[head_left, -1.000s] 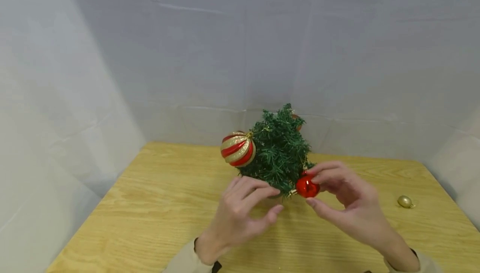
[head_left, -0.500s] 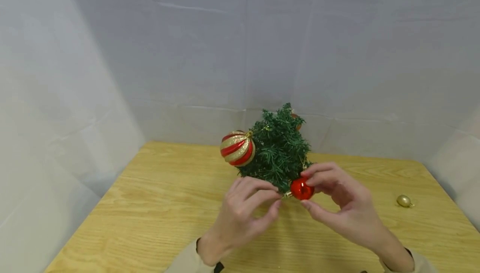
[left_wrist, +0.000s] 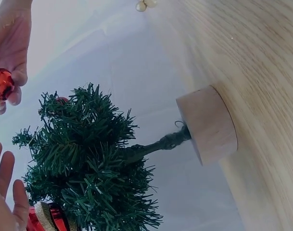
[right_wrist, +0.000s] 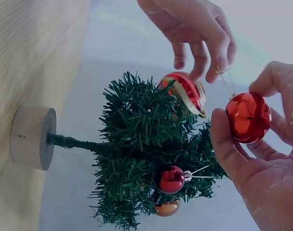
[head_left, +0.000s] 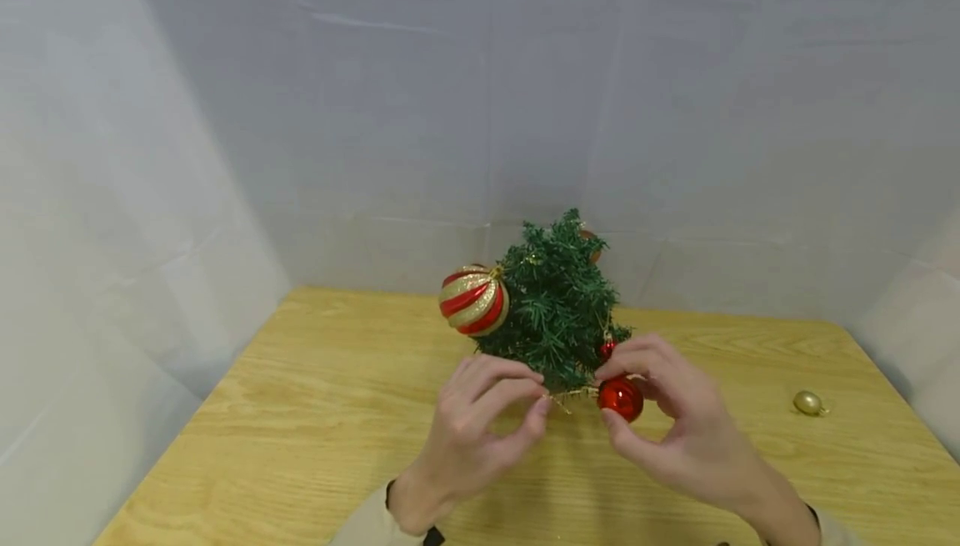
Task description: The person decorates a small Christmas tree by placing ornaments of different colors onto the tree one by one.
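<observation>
A shiny red bauble (head_left: 621, 398) is held between the thumb and fingers of my right hand (head_left: 686, 425), in front of a small green Christmas tree (head_left: 558, 304). Its thin gold string stretches left to my left hand (head_left: 483, 421), whose thumb and forefinger pinch the end, as the right wrist view shows. On the tree's left hangs a large red-and-gold striped bauble (head_left: 474, 300). A small dark red bauble (right_wrist: 171, 179) and an orange bauble (right_wrist: 167, 208) hang on its other side. The tree stands upright on a round wooden base (left_wrist: 208, 126).
A small gold bauble (head_left: 808, 403) lies on the wooden table (head_left: 337, 379) at the right. Pale cloth (head_left: 375, 112) hangs behind the table and at its sides.
The red bauble first moved left towards my left hand, then back right and nearer to me. My left fingers have closed on its gold string, which is now drawn out between the hands.
</observation>
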Tool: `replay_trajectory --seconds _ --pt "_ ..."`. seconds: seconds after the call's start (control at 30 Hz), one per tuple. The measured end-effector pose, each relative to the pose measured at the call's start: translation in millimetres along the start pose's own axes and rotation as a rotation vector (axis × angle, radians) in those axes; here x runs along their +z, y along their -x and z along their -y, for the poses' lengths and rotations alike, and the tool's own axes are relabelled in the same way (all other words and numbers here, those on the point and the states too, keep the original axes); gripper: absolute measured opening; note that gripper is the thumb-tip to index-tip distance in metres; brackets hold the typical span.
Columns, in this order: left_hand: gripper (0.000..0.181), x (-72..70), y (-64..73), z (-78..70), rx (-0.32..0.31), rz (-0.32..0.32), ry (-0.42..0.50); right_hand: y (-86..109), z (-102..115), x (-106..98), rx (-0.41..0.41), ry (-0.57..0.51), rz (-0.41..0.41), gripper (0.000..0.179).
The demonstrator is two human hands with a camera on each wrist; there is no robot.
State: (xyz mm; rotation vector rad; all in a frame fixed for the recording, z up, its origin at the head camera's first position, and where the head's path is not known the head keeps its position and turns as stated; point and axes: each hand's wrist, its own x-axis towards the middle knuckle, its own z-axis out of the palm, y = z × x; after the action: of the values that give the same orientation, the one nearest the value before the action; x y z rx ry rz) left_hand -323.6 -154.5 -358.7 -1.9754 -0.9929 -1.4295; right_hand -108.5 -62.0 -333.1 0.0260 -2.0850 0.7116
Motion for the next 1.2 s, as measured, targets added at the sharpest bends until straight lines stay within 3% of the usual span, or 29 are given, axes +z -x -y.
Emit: replay_trajectory --seconds 0.2,0.6,0.77,1.0,1.2 --pt "0.011 0.6 -0.6 -0.8 0.008 0.000 0.001 -1.4 0 5 -0.006 0.179 0.035 0.010" --pt "0.008 0.8 -1.1 0.5 0.009 0.002 -0.012 -5.8 -5 13 -0.094 0.257 0.044 0.020" --pt "0.008 0.6 -0.3 2.2 -0.005 0.010 -0.025 -7.7 -5 16 -0.096 0.260 0.041 0.019" --pt "0.007 -0.8 1.6 2.2 -0.044 0.038 -0.039 -5.5 -4 20 -0.035 0.285 0.031 0.026" --pt "0.004 -2.5 3.6 1.9 -0.069 0.061 -0.048 -3.6 -8 23 -0.088 0.293 -0.007 0.025"
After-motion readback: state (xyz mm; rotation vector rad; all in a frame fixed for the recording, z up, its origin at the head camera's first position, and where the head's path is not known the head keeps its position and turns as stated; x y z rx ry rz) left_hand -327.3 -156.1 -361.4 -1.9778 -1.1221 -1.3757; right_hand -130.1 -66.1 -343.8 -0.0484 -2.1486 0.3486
